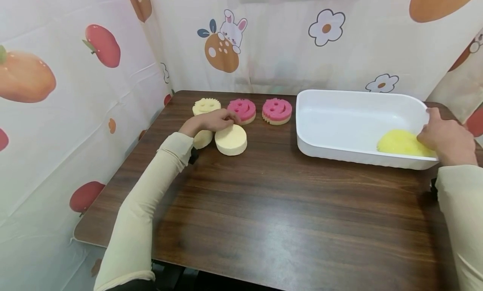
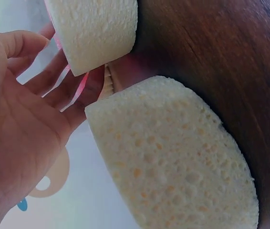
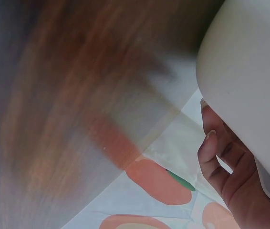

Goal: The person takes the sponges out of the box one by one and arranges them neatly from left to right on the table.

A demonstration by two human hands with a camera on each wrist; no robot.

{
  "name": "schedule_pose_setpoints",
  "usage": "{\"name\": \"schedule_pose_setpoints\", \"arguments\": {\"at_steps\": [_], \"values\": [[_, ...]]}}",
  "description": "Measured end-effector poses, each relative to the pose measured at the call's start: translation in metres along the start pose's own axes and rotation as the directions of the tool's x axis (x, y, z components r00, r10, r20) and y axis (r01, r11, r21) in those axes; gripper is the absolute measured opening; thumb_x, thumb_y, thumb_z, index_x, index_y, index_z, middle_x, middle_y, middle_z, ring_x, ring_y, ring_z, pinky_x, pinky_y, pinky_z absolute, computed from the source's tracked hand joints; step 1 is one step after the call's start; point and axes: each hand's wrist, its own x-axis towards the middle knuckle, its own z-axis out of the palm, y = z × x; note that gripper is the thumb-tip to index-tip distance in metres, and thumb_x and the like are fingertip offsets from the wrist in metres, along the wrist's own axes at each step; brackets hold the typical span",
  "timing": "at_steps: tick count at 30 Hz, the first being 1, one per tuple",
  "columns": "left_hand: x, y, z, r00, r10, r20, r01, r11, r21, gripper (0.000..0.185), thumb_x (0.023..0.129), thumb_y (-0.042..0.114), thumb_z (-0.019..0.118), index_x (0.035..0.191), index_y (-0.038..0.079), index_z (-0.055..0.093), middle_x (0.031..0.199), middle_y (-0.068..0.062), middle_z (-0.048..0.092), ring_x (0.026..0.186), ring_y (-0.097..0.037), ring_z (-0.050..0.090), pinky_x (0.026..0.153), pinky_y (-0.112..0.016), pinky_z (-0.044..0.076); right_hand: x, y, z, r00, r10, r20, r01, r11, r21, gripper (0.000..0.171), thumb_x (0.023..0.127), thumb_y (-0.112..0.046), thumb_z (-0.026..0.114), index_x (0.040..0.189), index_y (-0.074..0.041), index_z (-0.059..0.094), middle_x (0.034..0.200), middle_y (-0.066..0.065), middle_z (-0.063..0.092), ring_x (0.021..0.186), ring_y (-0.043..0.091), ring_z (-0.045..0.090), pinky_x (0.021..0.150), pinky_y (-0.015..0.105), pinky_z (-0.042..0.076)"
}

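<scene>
On the dark wooden table (image 1: 286, 207) we see our left hand (image 1: 213, 121) stretched out among a cluster of round sponges at the far left. Its fingers lie straight and relaxed, reaching over toward the pink smiley sponge (image 1: 242, 110) and gripping nothing; in the left wrist view the palm (image 2: 15, 138) is spread wide with the fingers extended past the sponge edges. Just below the hand lies a plain cream round sponge (image 1: 231, 139), and a second cream sponge (image 1: 202, 139) is partly hidden under the wrist. Behind the hand sits a pale yellow smiley sponge (image 1: 205, 105), and a second pink smiley sponge (image 1: 277, 110) lies further right, near the tub.

At the right, our right hand (image 1: 445, 140) holds the near right rim of the white plastic tub (image 1: 339, 150), thumb up along the wall and fingers curled around the outside, as the right wrist view shows (image 3: 221, 162). A bright yellow sponge (image 1: 401, 142) rests inside the tub, touching that hand.
</scene>
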Motion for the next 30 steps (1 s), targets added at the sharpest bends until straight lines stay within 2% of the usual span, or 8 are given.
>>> {"name": "schedule_pose_setpoints", "arguments": {"at_steps": [7,11,14,18,22,30], "values": [[0.001,0.003,0.002,0.998,0.010,-0.057,-0.011,1.000,-0.019,0.032,0.102,0.011,0.040,0.123,0.002,0.063,0.127,-0.017,0.063,0.124,-0.028,0.056,0.108,-0.044,0.042,-0.001,0.003,0.002,1.000,0.004,-0.004,-0.004,1.000,0.006,0.072,0.097,-0.023,0.041,0.153,0.002,0.004,0.115,0.044,0.043,0.088,0.052,0.053,0.071,0.060,0.046],[0.002,0.004,0.003,0.995,0.005,-0.095,-0.007,1.000,-0.024,0.031,0.102,0.012,0.041,0.124,0.003,0.062,0.126,-0.016,0.064,0.123,-0.028,0.057,0.106,-0.044,0.044,0.002,0.005,0.003,1.000,0.020,0.006,-0.020,1.000,0.005,0.074,0.097,-0.023,0.042,0.154,0.001,0.002,0.113,0.043,0.045,0.083,0.048,0.053,0.068,0.058,0.046],[0.003,0.004,0.004,0.992,-0.013,-0.123,0.009,0.999,-0.040,0.031,0.103,0.015,0.041,0.126,0.004,0.060,0.125,-0.016,0.064,0.122,-0.027,0.058,0.105,-0.043,0.045,0.005,0.007,0.004,0.999,0.029,0.013,-0.029,1.000,-0.003,0.075,0.096,-0.023,0.043,0.155,0.001,0.001,0.113,0.042,0.046,0.083,0.047,0.053,0.068,0.058,0.046],[0.001,0.007,0.005,0.984,-0.053,-0.170,0.042,0.997,-0.070,0.032,0.104,0.020,0.042,0.128,0.006,0.058,0.123,-0.017,0.065,0.116,-0.028,0.062,0.099,-0.043,0.048,0.004,0.002,0.002,0.999,0.034,0.022,-0.034,0.999,-0.011,0.074,0.097,-0.023,0.041,0.155,0.000,0.001,0.118,0.043,0.044,0.090,0.049,0.054,0.074,0.061,0.047],[0.001,0.010,0.004,0.974,-0.070,-0.215,0.055,0.996,-0.073,0.034,0.105,0.024,0.042,0.132,0.008,0.056,0.127,-0.016,0.062,0.115,-0.029,0.062,0.094,-0.043,0.050,0.000,-0.001,-0.001,0.999,0.034,0.025,-0.033,0.999,-0.006,0.073,0.097,-0.023,0.041,0.154,0.001,0.002,0.120,0.044,0.043,0.093,0.051,0.053,0.078,0.063,0.047],[0.003,0.015,0.003,0.959,-0.042,-0.279,0.026,0.998,-0.061,0.037,0.105,0.026,0.042,0.135,0.007,0.055,0.137,-0.015,0.058,0.127,-0.029,0.054,0.104,-0.046,0.046,-0.001,-0.001,-0.002,1.000,0.021,0.015,-0.022,1.000,0.003,0.073,0.097,-0.022,0.043,0.154,0.002,0.003,0.115,0.043,0.045,0.086,0.048,0.053,0.074,0.061,0.046]]}}
